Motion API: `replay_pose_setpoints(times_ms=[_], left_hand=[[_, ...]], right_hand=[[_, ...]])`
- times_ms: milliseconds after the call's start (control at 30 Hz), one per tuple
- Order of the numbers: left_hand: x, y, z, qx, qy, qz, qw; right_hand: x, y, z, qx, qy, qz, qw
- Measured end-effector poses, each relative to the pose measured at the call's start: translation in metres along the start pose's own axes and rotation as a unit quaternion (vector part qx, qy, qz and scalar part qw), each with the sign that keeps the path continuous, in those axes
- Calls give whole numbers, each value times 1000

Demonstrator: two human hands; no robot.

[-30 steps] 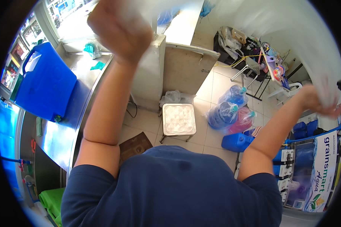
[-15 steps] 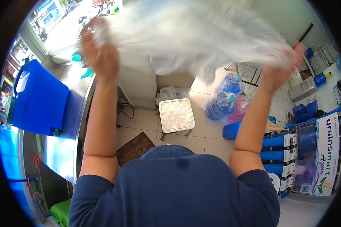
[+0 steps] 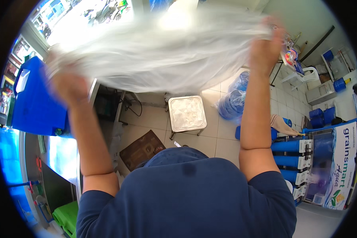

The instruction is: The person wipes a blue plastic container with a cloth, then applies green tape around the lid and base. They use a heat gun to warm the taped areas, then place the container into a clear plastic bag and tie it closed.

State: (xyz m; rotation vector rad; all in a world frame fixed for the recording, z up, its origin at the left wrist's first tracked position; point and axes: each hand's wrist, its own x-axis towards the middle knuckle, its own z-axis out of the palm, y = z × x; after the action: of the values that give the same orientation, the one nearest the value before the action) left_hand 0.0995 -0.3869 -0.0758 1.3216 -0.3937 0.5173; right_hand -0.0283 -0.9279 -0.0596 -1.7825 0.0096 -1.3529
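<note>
Over tiled floor (image 3: 222, 142), both hands' closed grips stretch clear plastic bag (image 3: 166, 59).

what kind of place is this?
Probably a small water-refilling shop. Bagged blue water jugs sit on the tiled floor, blue filter housings line the right wall, and a steel counter runs along the left. Both hands, left and right, hold up a clear plastic bag.

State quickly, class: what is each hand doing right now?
Left hand: closed on one end of the clear plastic bag.
Right hand: closed on the bag's other end, raised overhead.
</note>
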Motion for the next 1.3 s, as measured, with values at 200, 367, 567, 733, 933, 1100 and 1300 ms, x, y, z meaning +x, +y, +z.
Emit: replay_pose_setpoints(times_ms=[200, 367, 567, 733, 933, 1100, 1300], left_hand=[[-256, -23, -72, 471, -128, -113, 865], [-254, -26, -79, 391, 16, -454, 801], [-140, 43, -78, -167, 154, -116, 967], [-272, 25, -64, 504, -33, -178, 844], [-300, 24, -67, 379, 83, -225, 894], [-271, 38, -57, -95, 224, -442, 863], [-261, 46, -37, 457, -56, -277, 843]], right_hand=[[-236, 47, 8, -345, -560, 106, 745], [-227, 81, 56, -206, -434, 503, 718], [-75, 37, 122, 397, -236, 153, 874], [-184, 3, 60, -272, -529, 130, 793], [-208, 9, 19, -136, -413, 286, 854], [-187, -6, 8, -206, -452, 109, 861], [-187, -14, 0, -296, -308, 221, 877]])
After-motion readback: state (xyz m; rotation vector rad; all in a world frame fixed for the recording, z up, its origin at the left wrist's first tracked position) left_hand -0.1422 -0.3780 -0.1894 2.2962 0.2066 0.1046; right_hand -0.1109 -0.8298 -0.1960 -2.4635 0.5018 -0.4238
